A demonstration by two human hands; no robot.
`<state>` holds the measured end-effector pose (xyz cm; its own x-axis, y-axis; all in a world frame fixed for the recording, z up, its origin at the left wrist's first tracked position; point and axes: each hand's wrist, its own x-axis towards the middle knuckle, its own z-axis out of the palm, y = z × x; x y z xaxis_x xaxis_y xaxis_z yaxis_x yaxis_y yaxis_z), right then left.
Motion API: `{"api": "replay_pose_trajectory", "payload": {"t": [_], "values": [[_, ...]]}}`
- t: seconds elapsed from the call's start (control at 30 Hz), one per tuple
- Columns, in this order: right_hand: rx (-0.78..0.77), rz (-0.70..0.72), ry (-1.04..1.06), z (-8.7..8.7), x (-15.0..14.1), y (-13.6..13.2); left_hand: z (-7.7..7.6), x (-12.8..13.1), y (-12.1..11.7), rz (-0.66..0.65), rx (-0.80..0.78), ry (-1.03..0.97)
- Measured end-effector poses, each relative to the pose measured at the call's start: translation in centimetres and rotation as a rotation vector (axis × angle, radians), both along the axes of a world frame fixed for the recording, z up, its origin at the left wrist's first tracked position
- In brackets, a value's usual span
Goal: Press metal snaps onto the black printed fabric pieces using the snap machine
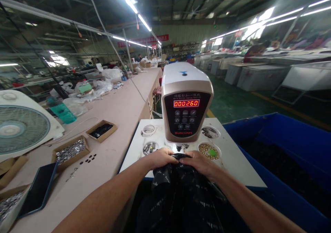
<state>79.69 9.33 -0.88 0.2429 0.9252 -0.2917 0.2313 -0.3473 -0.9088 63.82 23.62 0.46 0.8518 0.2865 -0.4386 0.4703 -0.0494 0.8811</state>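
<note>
Just in front of the tool tip (179, 148) of a white-and-bronze machine (186, 74), the head view shows the left hand (162, 157) and the right hand (201, 162) gripping a black patterned cloth (177, 184), each pinching its upper edge between thumb and fingers. Only a short span of edge lies between the thumbs, probably to keep it taut and steady near the tip, while the bulk of the cloth hangs back toward the person, away from the machine. Round recesses in the white worktop (241, 172) hold metal parts (148, 148) on the left and gold-coloured pieces (204, 151) on the right; their sunken sides likely keep small things from rolling. Across the long worktop (126, 105) at left, a carton of silvery pieces (70, 151) and a carton of black pieces (102, 130) sit apart from the cloth, seemingly within arm's reach, with a phone (38, 190) nearer the person. A blue bin (274, 122) crowds the right side of the white worktop, so the right elbow appears to have little room to swing outward. Forward travel is limited by the machine body; backing toward the person looks the easiest way.
</note>
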Motion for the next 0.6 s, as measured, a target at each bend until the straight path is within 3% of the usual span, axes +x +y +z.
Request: {"api": "replay_pose_trajectory", "payload": {"t": [0.23,0.6], "values": [[-0.043,-0.02,-0.09,0.7,1.1,1.6,-0.5,1.1,1.4,0.033,0.075,0.001],[0.025,0.007,-0.134,-0.3,2.1,2.9,-1.5,2.2,2.0,0.094,0.107,0.004]]}}
